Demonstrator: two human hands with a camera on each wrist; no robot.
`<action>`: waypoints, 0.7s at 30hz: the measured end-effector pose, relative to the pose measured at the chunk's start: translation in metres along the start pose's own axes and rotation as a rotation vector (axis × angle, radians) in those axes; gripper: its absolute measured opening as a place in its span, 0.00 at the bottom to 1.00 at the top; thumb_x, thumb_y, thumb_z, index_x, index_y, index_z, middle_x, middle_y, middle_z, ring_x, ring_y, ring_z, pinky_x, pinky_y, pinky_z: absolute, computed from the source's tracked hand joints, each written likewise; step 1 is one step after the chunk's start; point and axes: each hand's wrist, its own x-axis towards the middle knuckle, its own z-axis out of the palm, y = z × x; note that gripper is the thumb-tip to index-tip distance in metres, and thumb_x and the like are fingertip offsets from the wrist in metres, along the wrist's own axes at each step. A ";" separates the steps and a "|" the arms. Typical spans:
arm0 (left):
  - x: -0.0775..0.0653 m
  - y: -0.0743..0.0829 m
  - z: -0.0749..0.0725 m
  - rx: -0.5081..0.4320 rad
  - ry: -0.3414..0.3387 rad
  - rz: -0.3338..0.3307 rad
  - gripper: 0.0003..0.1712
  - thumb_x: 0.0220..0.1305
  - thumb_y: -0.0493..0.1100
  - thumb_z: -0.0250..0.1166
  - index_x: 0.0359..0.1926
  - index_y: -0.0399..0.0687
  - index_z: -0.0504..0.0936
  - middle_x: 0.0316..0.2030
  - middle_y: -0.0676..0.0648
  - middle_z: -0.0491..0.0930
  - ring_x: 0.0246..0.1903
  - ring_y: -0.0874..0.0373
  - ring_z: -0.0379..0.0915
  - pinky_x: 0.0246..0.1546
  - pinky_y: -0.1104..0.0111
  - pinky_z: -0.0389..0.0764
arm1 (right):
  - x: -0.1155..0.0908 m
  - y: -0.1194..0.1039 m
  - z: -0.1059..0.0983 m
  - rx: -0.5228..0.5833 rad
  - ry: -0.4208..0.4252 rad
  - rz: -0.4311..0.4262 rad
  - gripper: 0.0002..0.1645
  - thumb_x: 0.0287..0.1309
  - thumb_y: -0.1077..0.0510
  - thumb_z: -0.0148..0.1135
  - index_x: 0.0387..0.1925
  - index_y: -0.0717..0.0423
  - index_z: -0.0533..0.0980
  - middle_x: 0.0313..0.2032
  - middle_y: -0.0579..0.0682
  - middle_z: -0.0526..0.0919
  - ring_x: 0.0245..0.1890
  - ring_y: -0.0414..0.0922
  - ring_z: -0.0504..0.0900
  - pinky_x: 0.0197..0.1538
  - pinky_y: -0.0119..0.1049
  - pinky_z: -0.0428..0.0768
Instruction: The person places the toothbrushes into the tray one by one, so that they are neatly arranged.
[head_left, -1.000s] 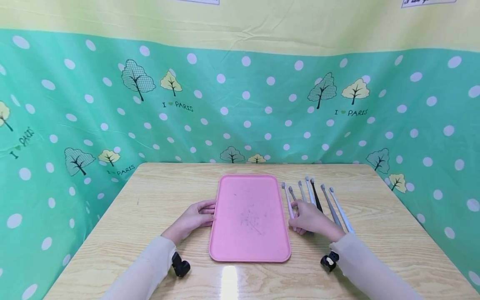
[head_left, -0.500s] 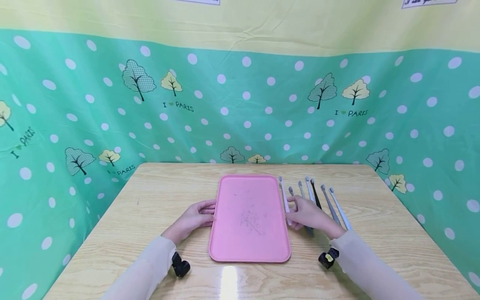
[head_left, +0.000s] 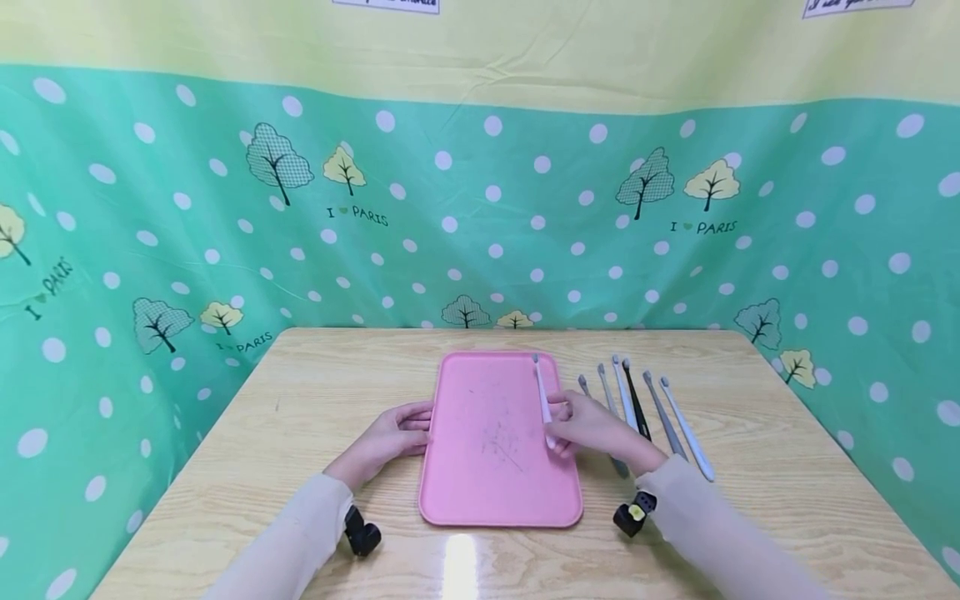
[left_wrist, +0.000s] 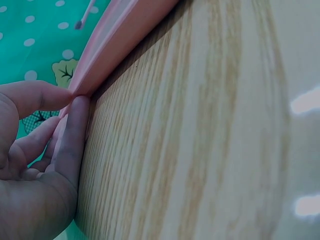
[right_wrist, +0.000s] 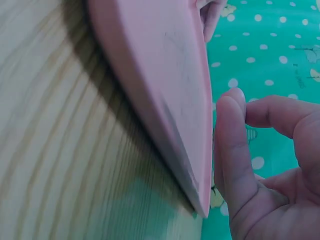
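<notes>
My right hand (head_left: pixel 581 423) pinches a pale pinkish-white toothbrush (head_left: pixel 542 392) by its lower handle, over the right part of a pink tray (head_left: pixel 487 483). The brush's grey head points toward the far edge; whether it touches the tray I cannot tell. In the right wrist view, thumb and fingers (right_wrist: pixel 232 145) come together above the tray's rim, and the brush is hardly visible there. My left hand (head_left: pixel 386 437) rests at the tray's left edge. The left wrist view shows its extended thumb and fingertips (left_wrist: pixel 77 125) against the outer rim.
Right of the tray, several toothbrushes lie roughly side by side on the wooden table (head_left: pixel 337 367), among them a black one (head_left: pixel 636 396), a grey one (head_left: pixel 663 412) and a light blue one (head_left: pixel 686 429). A green dotted curtain (head_left: pixel 450 208) hangs behind the table.
My right hand has carried the pale toothbrush leftward, from the table beside the tray to over its right part. The left hand has stayed at the tray's edge.
</notes>
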 end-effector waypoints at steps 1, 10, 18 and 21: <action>0.000 0.000 0.000 -0.001 0.000 0.000 0.36 0.64 0.26 0.62 0.72 0.30 0.62 0.62 0.32 0.70 0.54 0.50 0.76 0.52 0.60 0.84 | 0.001 -0.002 0.002 0.014 -0.012 -0.002 0.39 0.61 0.66 0.63 0.70 0.73 0.58 0.35 0.59 0.80 0.26 0.48 0.83 0.32 0.42 0.89; 0.000 0.000 0.002 -0.001 0.006 -0.007 0.36 0.64 0.27 0.62 0.72 0.31 0.62 0.62 0.33 0.71 0.55 0.49 0.76 0.52 0.60 0.84 | 0.011 -0.011 0.022 0.098 -0.072 -0.006 0.42 0.58 0.66 0.63 0.70 0.74 0.56 0.34 0.60 0.81 0.25 0.47 0.83 0.33 0.40 0.89; -0.001 0.001 0.002 0.007 0.007 -0.009 0.36 0.63 0.26 0.62 0.72 0.31 0.62 0.62 0.32 0.71 0.54 0.50 0.76 0.52 0.60 0.84 | 0.020 -0.015 0.039 0.134 -0.135 -0.005 0.43 0.61 0.66 0.63 0.71 0.75 0.53 0.33 0.61 0.83 0.24 0.47 0.84 0.33 0.41 0.89; -0.001 0.003 0.002 0.021 0.009 -0.005 0.36 0.63 0.27 0.63 0.72 0.31 0.62 0.62 0.32 0.71 0.54 0.50 0.76 0.51 0.60 0.85 | 0.024 -0.017 0.045 0.143 -0.158 0.004 0.43 0.62 0.66 0.63 0.71 0.74 0.53 0.33 0.61 0.83 0.24 0.46 0.84 0.33 0.42 0.89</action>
